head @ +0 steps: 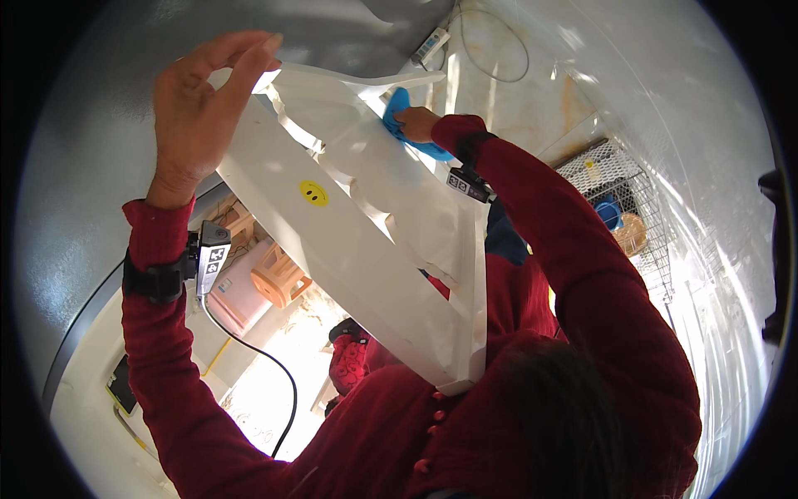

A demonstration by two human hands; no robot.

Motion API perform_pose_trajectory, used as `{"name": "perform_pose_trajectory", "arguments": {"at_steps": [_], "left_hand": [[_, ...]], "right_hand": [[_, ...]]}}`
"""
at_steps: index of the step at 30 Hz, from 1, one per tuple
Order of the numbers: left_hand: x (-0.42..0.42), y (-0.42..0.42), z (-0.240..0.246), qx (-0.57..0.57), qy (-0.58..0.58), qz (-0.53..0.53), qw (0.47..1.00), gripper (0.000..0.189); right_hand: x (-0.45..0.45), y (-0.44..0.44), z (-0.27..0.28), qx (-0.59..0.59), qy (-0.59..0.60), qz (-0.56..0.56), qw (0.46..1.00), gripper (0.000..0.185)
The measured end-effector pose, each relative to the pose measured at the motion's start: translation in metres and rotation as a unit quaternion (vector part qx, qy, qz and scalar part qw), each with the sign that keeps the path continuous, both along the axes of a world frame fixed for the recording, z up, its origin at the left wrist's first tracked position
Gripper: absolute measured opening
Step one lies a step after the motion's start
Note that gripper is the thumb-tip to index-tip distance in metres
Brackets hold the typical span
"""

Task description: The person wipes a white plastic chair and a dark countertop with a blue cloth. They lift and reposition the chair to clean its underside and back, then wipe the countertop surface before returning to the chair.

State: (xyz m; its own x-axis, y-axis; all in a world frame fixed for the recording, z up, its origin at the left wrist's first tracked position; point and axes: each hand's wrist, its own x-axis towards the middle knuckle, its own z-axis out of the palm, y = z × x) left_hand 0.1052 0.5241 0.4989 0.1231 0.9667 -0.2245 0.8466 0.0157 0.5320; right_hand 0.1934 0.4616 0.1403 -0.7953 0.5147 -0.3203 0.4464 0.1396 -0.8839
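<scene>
A white open-framed panel (274, 168), perhaps plastic, slants from my upper left down to my chest. It has raised sides, a wavy-edged inner strip and a yellow smiley sticker (313, 193). My left hand (206, 106) grips its far left corner, fingers and thumb bent over the edge. In my right hand (416, 123) is a blue cloth (394, 115), pressed to the panel's far right side. Part of the cloth hangs below the fingers. The panel's near corner (458, 383) lies close to my buttoned red top; contact there cannot be made out.
A power strip (430, 45) with a looped cable lies at the back. To the right is a wire cage (648, 212) with a blue container (608, 212). An orange plastic stool (280, 274) stands lower left, beside a pink box-like object (240, 287). A black cable (290, 380) trails from my left wrist device.
</scene>
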Motion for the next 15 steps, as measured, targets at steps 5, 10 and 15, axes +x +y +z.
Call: {"name": "perform_pose_trajectory", "arguments": {"at_steps": [5, 10, 15], "left_hand": [[0.0, 0.001, -0.002, 0.032, -0.008, -0.039, 0.999, 0.022], [-0.007, 0.0, -0.006, 0.045, -0.034, -0.019, 0.998, 0.024], [-0.012, 0.005, -0.004, 0.106, -0.047, -0.101, 0.988, 0.028]], "right_hand": [[0.008, -0.001, 0.016, 0.007, 0.016, 0.002, 1.0, 0.03], [-0.015, 0.041, 0.087, -0.029, 0.138, -0.159, 0.977, 0.035], [0.011, 0.032, 0.143, -0.134, 0.26, -0.203, 0.935, 0.036]]}}
